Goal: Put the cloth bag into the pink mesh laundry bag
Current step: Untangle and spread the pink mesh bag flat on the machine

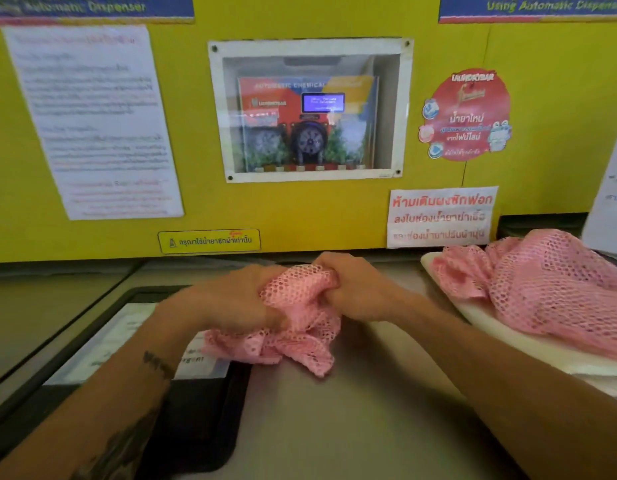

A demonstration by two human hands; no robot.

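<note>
A crumpled pink mesh laundry bag [293, 337] is bunched between both hands above the grey machine top [334, 427]. My left hand [231, 299] grips its left side and my right hand [352, 289] grips its upper right, both fists closed on the mesh. At the right, more pink mesh [542, 289] lies heaped over a white folded cloth bag [508, 344], which shows along its lower edge.
A yellow wall panel [300, 216] with notices and a windowed detergent dispenser [310, 112] stands just behind the hands. A black-framed lid [196, 427] with a paper label sits at the lower left of the machine top.
</note>
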